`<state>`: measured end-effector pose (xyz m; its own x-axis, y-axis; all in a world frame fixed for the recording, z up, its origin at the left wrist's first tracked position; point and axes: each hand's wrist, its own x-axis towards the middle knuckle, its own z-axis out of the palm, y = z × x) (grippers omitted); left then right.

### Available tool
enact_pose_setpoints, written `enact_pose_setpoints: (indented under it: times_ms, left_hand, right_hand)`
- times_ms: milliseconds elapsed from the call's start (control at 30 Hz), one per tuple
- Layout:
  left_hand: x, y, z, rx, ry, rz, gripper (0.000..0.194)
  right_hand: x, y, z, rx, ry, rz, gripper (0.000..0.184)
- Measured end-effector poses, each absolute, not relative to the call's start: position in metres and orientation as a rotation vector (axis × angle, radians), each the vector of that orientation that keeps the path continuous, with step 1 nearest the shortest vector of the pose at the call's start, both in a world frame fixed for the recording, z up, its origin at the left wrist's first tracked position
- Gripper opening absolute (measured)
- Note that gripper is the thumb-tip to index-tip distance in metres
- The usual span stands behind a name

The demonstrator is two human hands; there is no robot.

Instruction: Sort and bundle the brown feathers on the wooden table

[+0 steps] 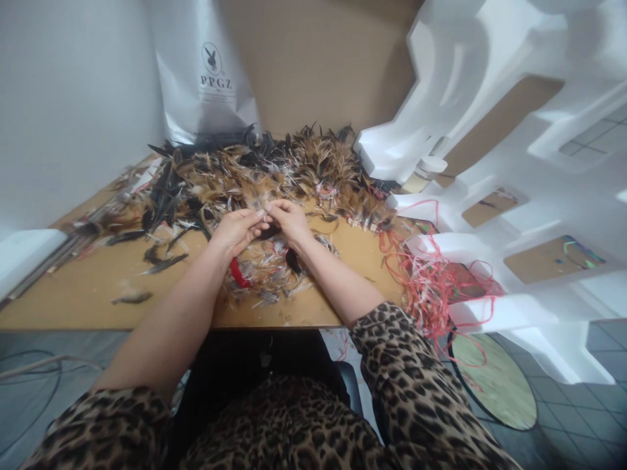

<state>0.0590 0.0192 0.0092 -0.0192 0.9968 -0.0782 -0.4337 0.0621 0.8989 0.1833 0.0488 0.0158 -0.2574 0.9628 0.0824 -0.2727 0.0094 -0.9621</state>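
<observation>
My left hand (pixel 239 231) and my right hand (pixel 290 222) meet above the table with their fingertips pinched together. Between them they hold the pale quill ends of a small bunch of brown feathers (pixel 259 193), which fans out beyond the fingers. Its outline blends into the heap of brown and black feathers (pixel 316 160) behind. Under my wrists lies a scatter of loose feathers and quills (pixel 267 274). A red strip (pixel 239 273) sits among them, close to my left wrist.
White foam pieces (pixel 490 215) stand along the right side. Tangled pink-red ties (pixel 435 287) hang over the table's right edge. A silver bag (pixel 210 78) stands at the back. One small feather (pixel 132 297) lies at front left on the wooden table (pixel 73 310); a round-topped stool (pixel 494 378) is below right.
</observation>
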Motion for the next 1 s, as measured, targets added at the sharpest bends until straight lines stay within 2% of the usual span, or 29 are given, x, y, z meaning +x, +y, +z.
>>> enact_pose_setpoints:
  times_ms: [233, 433, 600, 767, 1000]
  left_hand:
    - [0.055, 0.019, 0.015, 0.872, 1.019, 1.437, 0.011]
    - [0.048, 0.022, 0.02, 0.769, 1.0, 1.641, 0.008]
    - [0.05, 0.02, 0.021, 0.768, 1.01, 1.613, 0.008]
    - [0.05, 0.019, 0.021, 0.765, 1.022, 1.595, 0.01]
    - [0.045, 0.022, 0.018, 0.742, 0.978, 1.497, 0.009]
  right_hand:
    - [0.198, 0.063, 0.015, -0.892, -1.524, 1.283, 0.02]
    - [0.217, 0.071, 0.014, -1.051, -2.152, 0.535, 0.012]
    - [0.207, 0.057, 0.011, -1.02, -2.435, 0.226, 0.022]
    - [0.199, 0.054, 0.009, -1.047, -2.503, 0.057, 0.021]
    - [0.22, 0.063, 0.018, -0.968, -2.245, -0.063, 0.029]
